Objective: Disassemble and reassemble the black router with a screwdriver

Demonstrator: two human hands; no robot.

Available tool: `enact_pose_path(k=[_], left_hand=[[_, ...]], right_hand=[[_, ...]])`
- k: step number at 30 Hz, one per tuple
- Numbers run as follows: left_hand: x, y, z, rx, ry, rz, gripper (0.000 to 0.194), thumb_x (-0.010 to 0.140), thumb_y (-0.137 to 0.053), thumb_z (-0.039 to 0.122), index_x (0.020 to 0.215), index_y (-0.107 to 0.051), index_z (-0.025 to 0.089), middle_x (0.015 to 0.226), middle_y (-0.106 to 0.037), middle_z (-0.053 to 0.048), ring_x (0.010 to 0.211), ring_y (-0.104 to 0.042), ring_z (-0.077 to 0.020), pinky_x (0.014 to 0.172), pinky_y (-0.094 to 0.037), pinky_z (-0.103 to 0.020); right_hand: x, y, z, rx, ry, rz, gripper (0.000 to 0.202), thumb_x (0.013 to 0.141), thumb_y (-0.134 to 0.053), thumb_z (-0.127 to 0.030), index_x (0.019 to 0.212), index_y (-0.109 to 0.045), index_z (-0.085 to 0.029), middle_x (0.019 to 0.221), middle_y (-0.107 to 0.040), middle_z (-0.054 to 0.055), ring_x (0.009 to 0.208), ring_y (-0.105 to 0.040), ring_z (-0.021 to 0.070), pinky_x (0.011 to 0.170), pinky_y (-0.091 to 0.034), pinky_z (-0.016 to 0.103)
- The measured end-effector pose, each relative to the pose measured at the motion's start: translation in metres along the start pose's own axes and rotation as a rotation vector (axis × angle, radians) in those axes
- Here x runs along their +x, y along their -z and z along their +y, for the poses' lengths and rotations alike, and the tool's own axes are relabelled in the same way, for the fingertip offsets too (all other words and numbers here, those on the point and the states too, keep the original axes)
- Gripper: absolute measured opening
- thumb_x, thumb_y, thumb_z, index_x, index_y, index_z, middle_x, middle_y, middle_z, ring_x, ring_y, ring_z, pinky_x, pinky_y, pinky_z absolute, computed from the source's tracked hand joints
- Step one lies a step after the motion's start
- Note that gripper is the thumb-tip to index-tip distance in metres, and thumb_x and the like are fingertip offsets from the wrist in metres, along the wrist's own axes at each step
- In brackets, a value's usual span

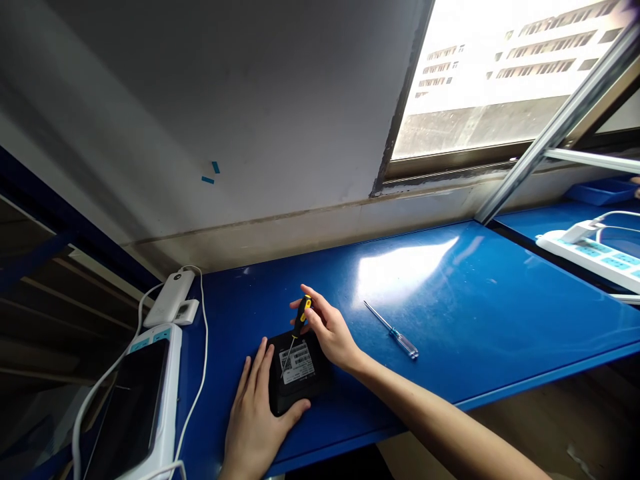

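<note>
A black box-like device [320, 375] with a white printed label [299, 364] lies on the blue table [450, 320]. My left hand [257, 413] rests along its left side and near edge, fingers spread and thumb apart. In my right hand [333, 331] is a black and yellow screwdriver [302, 315], pinched by the handle. Its thin shaft slants down to the left across the label, with the tip near the label's left edge. A second screwdriver [393, 331] with a clear bluish handle lies to the right of my right arm.
On the left stand a white power strip [171, 363] with a dark phone [131, 400] on it, a white power bank [170, 297] and loose white cables. Another power strip [595, 253] and a blue tray [603, 191] are at the far right, beyond a metal post [530, 147].
</note>
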State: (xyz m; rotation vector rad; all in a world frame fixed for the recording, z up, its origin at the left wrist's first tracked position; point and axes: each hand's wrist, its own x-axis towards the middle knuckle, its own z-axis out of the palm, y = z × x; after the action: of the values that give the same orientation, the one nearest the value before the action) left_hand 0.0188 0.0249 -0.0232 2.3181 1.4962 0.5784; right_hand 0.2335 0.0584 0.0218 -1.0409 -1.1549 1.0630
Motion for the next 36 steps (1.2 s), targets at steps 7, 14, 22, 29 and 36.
enact_pose_path(k=[7,14,22,29,36], left_hand=[[0.0,-0.001,-0.001,0.006,-0.007,0.007,0.089,0.086,-0.068,0.055,0.159,-0.026,0.027,0.165,-0.037,-0.01,0.151,-0.031,-0.0412,0.114,-0.043,-0.063],[0.0,0.003,0.002,-0.026,0.026,-0.008,0.088,0.085,-0.069,0.057,0.159,-0.029,0.03,0.166,-0.036,-0.008,0.151,-0.029,-0.0419,0.114,-0.043,-0.062],[0.0,0.003,0.002,-0.034,0.015,-0.001,0.088,0.086,-0.067,0.061,0.158,-0.029,0.028,0.166,-0.036,-0.01,0.151,-0.03,-0.0433,0.115,-0.042,-0.064],[0.001,-0.003,-0.002,-0.029,-0.025,0.03,0.089,0.085,-0.068,0.059,0.159,-0.028,0.029,0.165,-0.038,-0.01,0.149,-0.034,-0.0427,0.113,-0.044,-0.064],[-0.001,-0.014,-0.008,-0.016,-0.008,0.042,0.092,0.082,-0.071,0.059,0.16,-0.029,0.033,0.164,-0.039,-0.007,0.145,-0.04,-0.0448,0.107,-0.051,-0.063]], right_hand=[[0.002,-0.006,0.005,0.046,-0.016,-0.014,0.057,0.093,-0.066,-0.04,0.145,-0.044,-0.03,0.097,-0.065,-0.001,0.079,-0.069,0.0144,0.069,-0.062,0.029],[0.016,0.011,0.0,0.018,-0.024,0.279,0.058,0.094,-0.059,-0.05,0.146,-0.046,-0.025,0.079,-0.051,-0.005,0.064,-0.061,0.0135,0.061,-0.059,0.03],[0.025,0.04,0.005,-0.765,-0.023,0.222,0.047,0.093,-0.058,-0.034,0.138,-0.063,-0.022,0.085,-0.067,0.004,0.085,-0.059,0.0231,0.087,-0.051,0.04],[0.019,0.032,0.006,-1.104,-0.047,0.094,0.042,0.093,-0.064,-0.028,0.134,-0.067,-0.022,0.099,-0.073,0.014,0.107,-0.061,0.0335,0.098,-0.045,0.047],[0.013,0.073,-0.044,-1.196,-0.081,0.074,0.05,0.101,-0.05,-0.049,0.139,-0.057,-0.017,0.098,-0.074,0.011,0.103,-0.067,0.0301,0.091,-0.053,0.044]])
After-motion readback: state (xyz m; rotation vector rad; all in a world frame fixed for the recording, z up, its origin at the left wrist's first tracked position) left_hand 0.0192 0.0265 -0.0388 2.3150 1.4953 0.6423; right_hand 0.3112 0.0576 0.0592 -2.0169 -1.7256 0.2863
